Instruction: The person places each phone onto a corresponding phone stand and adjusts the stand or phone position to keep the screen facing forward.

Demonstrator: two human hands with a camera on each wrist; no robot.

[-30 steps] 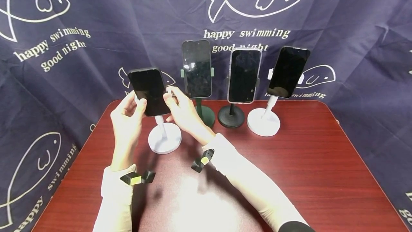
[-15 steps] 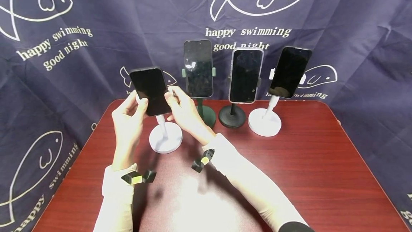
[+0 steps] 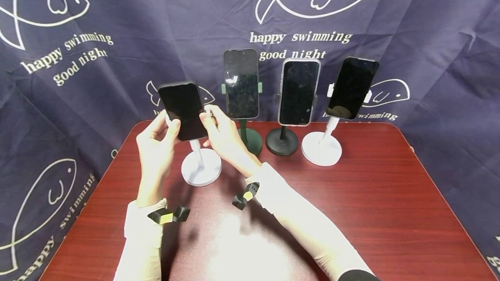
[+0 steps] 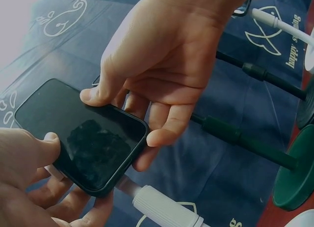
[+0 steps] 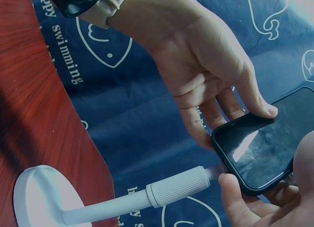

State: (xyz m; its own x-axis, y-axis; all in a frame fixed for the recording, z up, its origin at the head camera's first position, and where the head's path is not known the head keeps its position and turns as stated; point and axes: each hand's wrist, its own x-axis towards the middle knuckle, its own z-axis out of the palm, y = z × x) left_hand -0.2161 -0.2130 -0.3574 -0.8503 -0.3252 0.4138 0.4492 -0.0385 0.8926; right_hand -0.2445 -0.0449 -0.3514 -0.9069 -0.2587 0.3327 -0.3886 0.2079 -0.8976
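Note:
A black smartphone (image 3: 183, 111) stands tilted at the head of a white phone stand (image 3: 201, 167), at the left of the table. My left hand (image 3: 156, 146) grips its left edge, thumb on the screen's margin and fingers behind. On the opposite edge, my right hand (image 3: 225, 135) holds it the same way. In the left wrist view both thumbs press the front of the phone (image 4: 81, 133), while the ribbed white stem (image 4: 164, 207) rises to its lower end. White clamp bits peek out beside the fingers; the rest of the clamp is hidden behind the phone.
To the right stand three more phones on stands: one on a green stand (image 3: 254, 142), one in a clear case on a black stand (image 3: 282, 142), one tilted on a white stand (image 3: 321, 148). A dark blue fish-print cloth (image 3: 187, 25) hangs behind the red-brown table (image 3: 371, 194).
The whole head view has shifted very slightly. Both hands keep their hold on the phone, and the other phones and stands stay put.

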